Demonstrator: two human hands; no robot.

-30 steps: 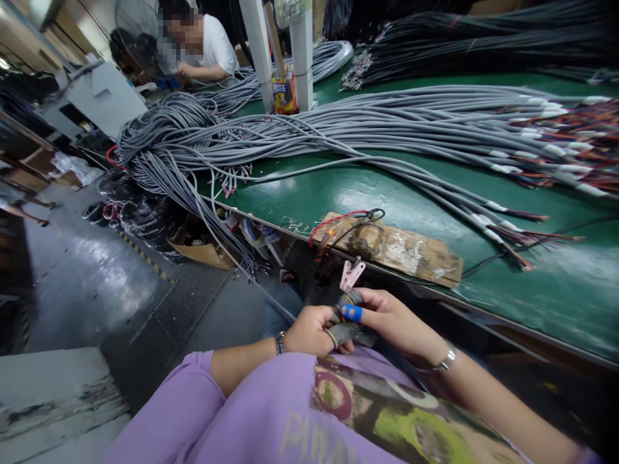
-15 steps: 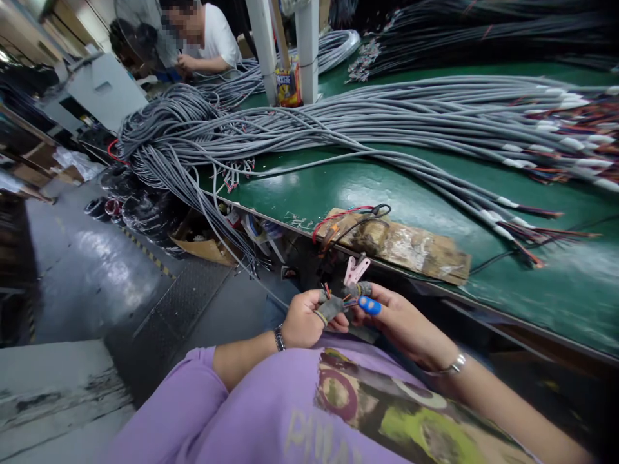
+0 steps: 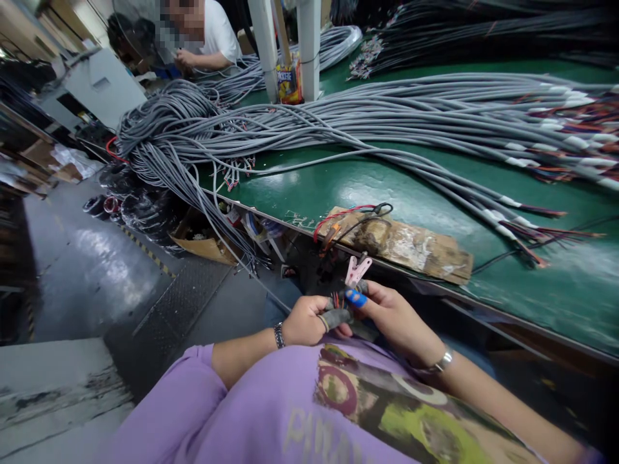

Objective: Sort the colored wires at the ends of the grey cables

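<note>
My left hand and my right hand meet in my lap below the bench edge. Both pinch the end of a grey cable whose short coloured wires fan out between my fingertips. Grey cloth covers my left thumb and a blue cover sits on a right fingertip. A pink clip hangs from the bench edge just above my hands. The cable's run below my hands is hidden.
A green bench carries a long pile of grey cables with stripped coloured ends at the right. A worn cardboard pad with red and black leads lies at the near edge. Another person works at the far left end. White posts stand behind.
My two hands have drawn closer together around the cable end, and the blue-capped finger has shifted left over the wires. The view has barely moved.
</note>
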